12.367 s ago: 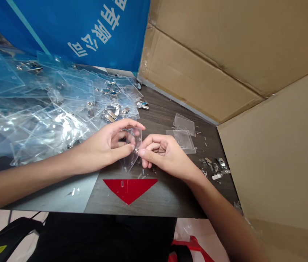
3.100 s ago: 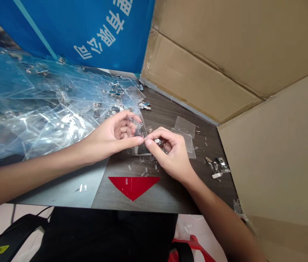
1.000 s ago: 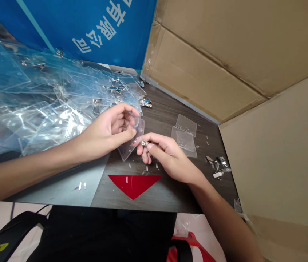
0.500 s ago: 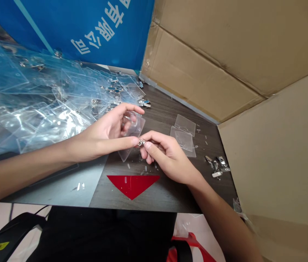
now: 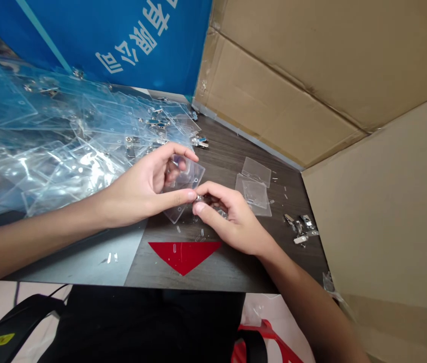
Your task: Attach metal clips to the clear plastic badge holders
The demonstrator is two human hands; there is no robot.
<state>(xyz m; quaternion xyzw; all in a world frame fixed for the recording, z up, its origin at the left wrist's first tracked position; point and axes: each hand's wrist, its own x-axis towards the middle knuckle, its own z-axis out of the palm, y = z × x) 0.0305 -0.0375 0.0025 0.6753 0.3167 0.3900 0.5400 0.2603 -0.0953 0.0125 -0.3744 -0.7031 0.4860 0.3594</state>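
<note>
In the middle of the head view, my left hand has its fingers curled around a clear plastic badge holder, which hangs tilted over the table. Its thumb reaches out and meets my right fingertips. My right hand is closed in a pinch on a small metal badge clip, mostly hidden between the fingers. A bit of clear strap shows inside the right hand. Just below lies a red triangle on the table, with small clear plastic slivers on and around it.
Many clear badge holders with clips are heaped at the left. Two or so clear sleeves lie right of my hands. Several loose clips sit near the right edge. A blue panel and cardboard stand behind.
The metal clip has turned and sunk deeper between my right fingers, and clear strap now shows there. The badge holder in my left hand has shifted slightly right and shows more.
</note>
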